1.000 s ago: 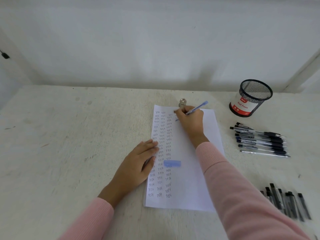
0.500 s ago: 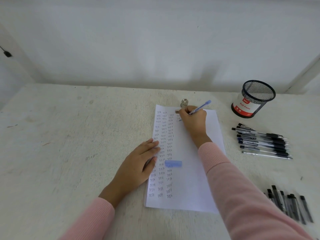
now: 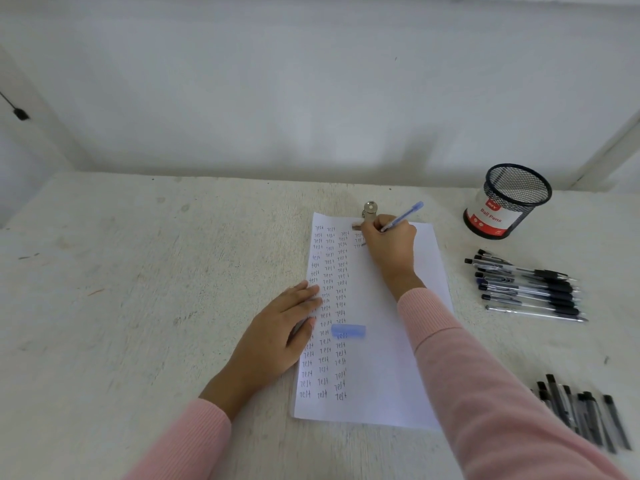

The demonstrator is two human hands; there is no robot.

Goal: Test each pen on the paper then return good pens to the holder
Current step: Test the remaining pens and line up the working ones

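Note:
A white sheet of paper lies on the table, with columns of the handwritten word "test" down its left half. My right hand grips a blue pen near the sheet's top edge, tip down on the paper. My left hand lies flat with fingers spread on the sheet's left edge. The pen's blue cap rests on the paper. A black mesh pen holder with a red-and-white label stands tilted at the back right.
A row of several pens lies right of the paper. Another pile of dark pens sits at the lower right. A small metal clip lies at the paper's top edge. The white wall rises behind the table.
My right hand has shifted slightly along the top of the paper while writing. The left hand and the cap stay in place.

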